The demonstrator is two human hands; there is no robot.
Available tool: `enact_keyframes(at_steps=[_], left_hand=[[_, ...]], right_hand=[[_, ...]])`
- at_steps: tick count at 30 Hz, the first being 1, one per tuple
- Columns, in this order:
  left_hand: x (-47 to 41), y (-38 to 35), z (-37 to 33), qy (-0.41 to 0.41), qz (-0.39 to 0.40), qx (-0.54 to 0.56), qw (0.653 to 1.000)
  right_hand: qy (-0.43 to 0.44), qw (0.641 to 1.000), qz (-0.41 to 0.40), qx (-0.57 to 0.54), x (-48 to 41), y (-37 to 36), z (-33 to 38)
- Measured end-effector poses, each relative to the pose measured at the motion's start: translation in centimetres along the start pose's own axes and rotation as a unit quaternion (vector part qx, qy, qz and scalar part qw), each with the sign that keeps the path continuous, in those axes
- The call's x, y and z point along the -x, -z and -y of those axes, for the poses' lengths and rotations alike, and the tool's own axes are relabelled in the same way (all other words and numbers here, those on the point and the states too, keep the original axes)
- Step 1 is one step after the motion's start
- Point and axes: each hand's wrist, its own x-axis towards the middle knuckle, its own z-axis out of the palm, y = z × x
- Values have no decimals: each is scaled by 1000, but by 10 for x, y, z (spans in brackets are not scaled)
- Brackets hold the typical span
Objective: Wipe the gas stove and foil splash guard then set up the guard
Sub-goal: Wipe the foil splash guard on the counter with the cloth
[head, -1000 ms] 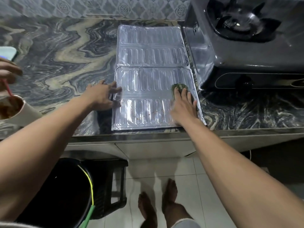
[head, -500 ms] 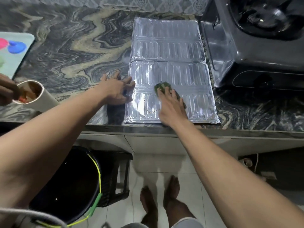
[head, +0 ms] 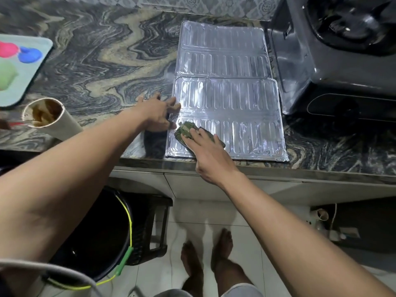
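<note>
The silver foil splash guard [head: 227,88] lies flat and folded on the marbled countertop [head: 96,67], left of the dark gas stove [head: 334,61]. My right hand [head: 205,151] presses a green scrubbing cloth [head: 185,130] flat onto the guard's near left corner, fingers spread over it. My left hand [head: 157,115] rests on the counter with its fingertips pinning the guard's left edge. Brown specks show on the guard's near panel.
A paper cup [head: 48,117] with brown contents is held at the left by another person's hand. A pale tray [head: 23,67] with coloured pieces lies far left. Below the counter stand a black bucket [head: 96,239] and a dark stool [head: 154,228]. My bare feet are on white tiles.
My right hand has slid the green cloth leftward across the near panel, from its right edge to its left corner. The left hand stays on the guard's left edge. The view shifted left.
</note>
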Motion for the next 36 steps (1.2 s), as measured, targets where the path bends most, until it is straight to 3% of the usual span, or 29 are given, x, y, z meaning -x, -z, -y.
enact_keyframes(at_steps=[6, 14, 22, 27, 36], left_hand=[[-3, -2, -1, 9, 1, -9, 1000], [0, -1, -9, 10, -14, 7, 1000], [5, -8, -13, 15, -70, 3, 997], [17, -16, -24, -5, -167, -33, 985], [34, -25, -28, -9, -30, -31, 999]], right_hand=[[-37, 999, -7, -8, 6, 2, -17], [-147, 987, -53, -27, 23, 12, -64], [-228, 970, -82, -17, 40, 17, -107], [-240, 967, -88, -21, 47, 19, -112], [-245, 965, -87, -41, 54, 21, -110]])
